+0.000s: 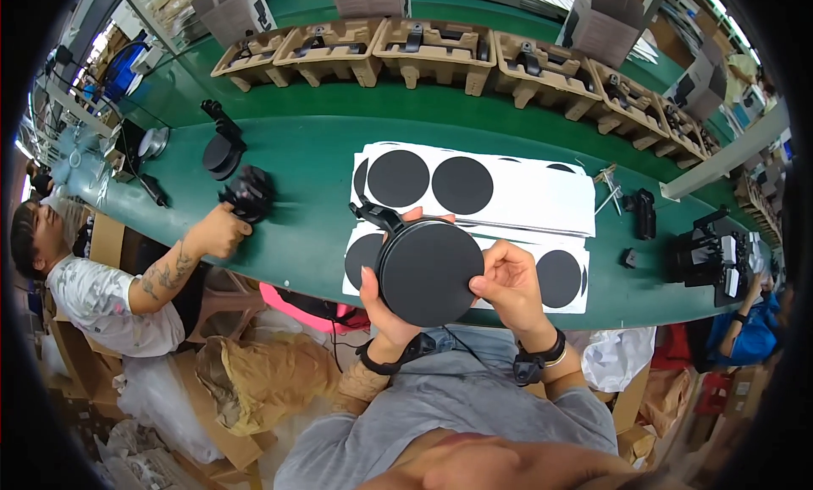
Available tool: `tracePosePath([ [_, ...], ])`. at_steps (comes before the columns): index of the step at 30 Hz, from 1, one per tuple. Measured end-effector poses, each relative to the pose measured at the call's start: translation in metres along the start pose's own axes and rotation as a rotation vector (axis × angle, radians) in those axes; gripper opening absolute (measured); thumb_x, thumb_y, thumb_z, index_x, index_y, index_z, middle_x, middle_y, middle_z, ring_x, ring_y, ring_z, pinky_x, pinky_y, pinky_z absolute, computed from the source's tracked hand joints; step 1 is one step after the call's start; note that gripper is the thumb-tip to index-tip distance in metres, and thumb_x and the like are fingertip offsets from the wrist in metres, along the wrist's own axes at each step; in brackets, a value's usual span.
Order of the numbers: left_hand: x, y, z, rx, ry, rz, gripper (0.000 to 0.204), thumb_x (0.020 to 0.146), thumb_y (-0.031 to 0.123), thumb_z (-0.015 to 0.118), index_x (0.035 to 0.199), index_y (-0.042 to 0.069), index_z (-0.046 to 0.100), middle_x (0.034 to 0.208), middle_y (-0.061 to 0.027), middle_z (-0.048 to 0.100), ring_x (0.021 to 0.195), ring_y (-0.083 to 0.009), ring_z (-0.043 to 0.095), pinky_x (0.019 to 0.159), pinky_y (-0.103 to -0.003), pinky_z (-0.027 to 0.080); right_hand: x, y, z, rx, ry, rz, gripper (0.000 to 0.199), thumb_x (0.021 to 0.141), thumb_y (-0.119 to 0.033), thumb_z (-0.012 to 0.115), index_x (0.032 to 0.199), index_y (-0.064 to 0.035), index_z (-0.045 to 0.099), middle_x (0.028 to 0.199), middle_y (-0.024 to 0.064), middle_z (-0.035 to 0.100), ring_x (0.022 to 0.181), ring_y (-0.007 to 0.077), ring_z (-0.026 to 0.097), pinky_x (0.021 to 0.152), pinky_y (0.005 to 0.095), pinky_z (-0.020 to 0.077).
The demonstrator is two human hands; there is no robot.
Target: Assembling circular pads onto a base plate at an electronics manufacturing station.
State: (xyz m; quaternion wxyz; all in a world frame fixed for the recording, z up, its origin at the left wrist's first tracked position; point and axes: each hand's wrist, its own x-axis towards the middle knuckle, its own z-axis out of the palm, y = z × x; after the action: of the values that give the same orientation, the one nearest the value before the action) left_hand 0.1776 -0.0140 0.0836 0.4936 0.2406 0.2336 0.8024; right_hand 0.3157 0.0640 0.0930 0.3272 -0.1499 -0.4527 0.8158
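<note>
Above the table's near edge I hold a round black base [391,274] with a short black arm sticking out at its upper left. A flat black disc pad [436,270] covers the face turned up to me. My left hand [388,319] wraps around the base from the left and below, its fingertips showing behind the far rim. At the right rim, my right hand [513,288] pinches the edge of the disc pad with thumb and forefinger. Beneath and beyond my hands lie white sheets [533,198] bearing round black pads, some of them hidden by the base.
On the left, a co-worker's hand [222,232] touches a black device [249,193]; another black round-based stand [223,151] is behind it. Moulded brown trays [436,54] with black parts line the far shelf. At right are a black part [645,215] and stacked black devices [703,257].
</note>
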Motion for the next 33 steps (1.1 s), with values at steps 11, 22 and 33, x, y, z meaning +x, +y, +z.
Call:
tracePosePath([
  [11,0.001,-0.018,0.014,0.018,-0.056,0.006,0.084,0.085,0.064,0.036,0.143,0.004,0.024,0.132,-0.0242,0.043,0.118,-0.0412,0.049,0.096,-0.05,0.043,-0.011,-0.013,-0.014,-0.052,0.067,0.001,0.015,0.081,0.005,0.064,0.082,0.0,0.05,0.077,0.0088,0.061,0.064,0.0116,0.062,0.057,0.0219,0.0525],
  [22,-0.003,0.002,0.006,0.159,-0.073,0.071,0.084,0.067,0.036,0.059,0.138,0.002,0.029,0.13,-0.0234,0.042,0.119,-0.0384,0.049,0.096,-0.047,0.045,0.008,-0.021,0.01,-0.352,0.141,0.103,0.022,0.078,-0.001,0.072,0.071,-0.0009,0.052,0.065,0.005,0.06,0.062,0.0097,0.063,0.052,0.0205,0.0493],
  [33,0.018,-0.009,0.004,0.075,0.081,0.133,0.077,0.076,0.039,0.048,0.143,0.009,0.023,0.144,-0.024,0.031,0.124,-0.0424,0.044,0.096,-0.05,0.043,0.018,-0.014,0.021,-1.44,-0.225,-0.977,0.043,0.066,-0.021,0.082,0.101,-0.0017,0.067,0.103,0.0147,0.066,0.097,0.0312,0.066,0.073,0.0334,0.0577],
])
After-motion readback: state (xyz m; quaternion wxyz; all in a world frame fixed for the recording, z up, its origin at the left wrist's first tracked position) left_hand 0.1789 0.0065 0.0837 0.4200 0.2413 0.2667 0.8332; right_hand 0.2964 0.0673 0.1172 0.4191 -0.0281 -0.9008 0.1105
